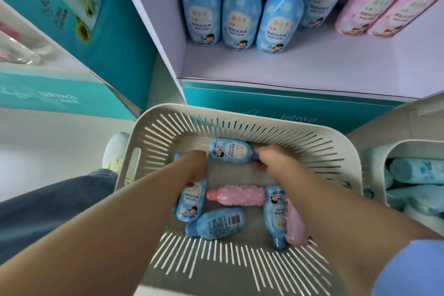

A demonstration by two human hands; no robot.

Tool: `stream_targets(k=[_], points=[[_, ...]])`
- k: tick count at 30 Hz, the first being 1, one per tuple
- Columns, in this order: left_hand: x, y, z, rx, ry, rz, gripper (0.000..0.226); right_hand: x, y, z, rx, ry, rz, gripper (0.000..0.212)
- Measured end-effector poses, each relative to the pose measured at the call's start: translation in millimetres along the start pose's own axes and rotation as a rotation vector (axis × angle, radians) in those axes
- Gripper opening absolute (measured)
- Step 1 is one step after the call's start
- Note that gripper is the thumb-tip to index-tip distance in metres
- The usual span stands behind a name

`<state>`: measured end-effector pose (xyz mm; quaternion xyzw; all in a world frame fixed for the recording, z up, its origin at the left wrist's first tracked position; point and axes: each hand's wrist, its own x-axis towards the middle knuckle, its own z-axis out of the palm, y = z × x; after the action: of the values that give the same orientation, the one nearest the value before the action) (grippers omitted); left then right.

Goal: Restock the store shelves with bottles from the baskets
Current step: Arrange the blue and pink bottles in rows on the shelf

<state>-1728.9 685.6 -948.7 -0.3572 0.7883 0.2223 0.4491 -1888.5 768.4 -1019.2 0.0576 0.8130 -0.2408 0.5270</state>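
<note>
The left hand (195,168) reaches down into the white basket (149,118), fingers curled over the cap end of the near blue bottle (192,204). That bottle lies flat just below the hand, its long axis running toward the person, base nearest them, the label with a cartoon child facing up.

Right of that hand the far blue bottle (229,155) lies crosswise near the basket's back wall, base toward the left hand, cap pointing right; the right hand (272,162) grips it round the neck, fingers closed on the cap end.

Below and between the two hands a pink bottle (236,196) lies crosswise, cap pointing left; nearer the person a barcode bottle (217,222) lies label down, cap to the lower left. Under the right forearm a third blue bottle (275,214) points its cap toward the person; a second pink bottle (296,226) lies against its right side.

Bare basket floor shows between the far blue bottle and the pink bottle. Beyond the hands the shelf (300,65) has open floor in front of upright blue bottles (240,12) and, to their right, upright pink bottles (360,7). Well right of the right hand a second basket (408,143) holds more blue bottles.
</note>
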Motion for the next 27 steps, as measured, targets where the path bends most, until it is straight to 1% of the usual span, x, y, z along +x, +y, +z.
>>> stream_targets(k=[3,4,7,9,11,13,14,16,19,21,25,27], points=[[6,5,4,0.073,-0.002,-0.005,0.039,-7,-4,-2,0.192,-0.096,0.037,0.021],[8,6,4,0.062,0.007,-0.02,0.04,-7,-4,-1,0.22,-0.125,0.042,0.02],[5,8,3,-0.033,0.024,-0.09,0.048,-15,-9,0,0.26,-0.196,0.033,0.02],[-1,8,3,-0.107,0.047,-0.096,0.059,-22,-10,0,0.235,-0.197,0.0,0.019],[-9,9,1,-0.124,0.022,-0.087,0.064,-29,-10,1,0.168,-0.161,-0.058,0.019],[-20,12,-2,-0.094,-0.005,-0.082,0.059,-38,-10,1,0.004,-0.094,-0.152,0.019],[-28,16,-4,-0.069,-0.001,-0.075,0.053,-43,-10,0,-0.123,-0.059,-0.217,0.018],[-48,24,-7,-0.053,0.061,-0.051,0.042,-60,-13,-6,-0.392,0.009,-0.361,0.019],[-75,31,-22,-0.083,0.2,-0.036,0.036,-96,-22,-23,-0.703,0.057,-0.525,0.015],[-95,35,-38,-0.103,0.248,-0.033,0.034,-123,-28,-38,-0.772,0.104,-0.599,0.013],[-151,38,-77,-0.178,0.289,0.015,0.026,-180,-44,-71,-0.754,0.205,-0.679,0.019],[-173,38,-94,-0.308,0.319,0.055,0.022,-206,-58,-89,-0.694,0.279,-0.715,0.017]])
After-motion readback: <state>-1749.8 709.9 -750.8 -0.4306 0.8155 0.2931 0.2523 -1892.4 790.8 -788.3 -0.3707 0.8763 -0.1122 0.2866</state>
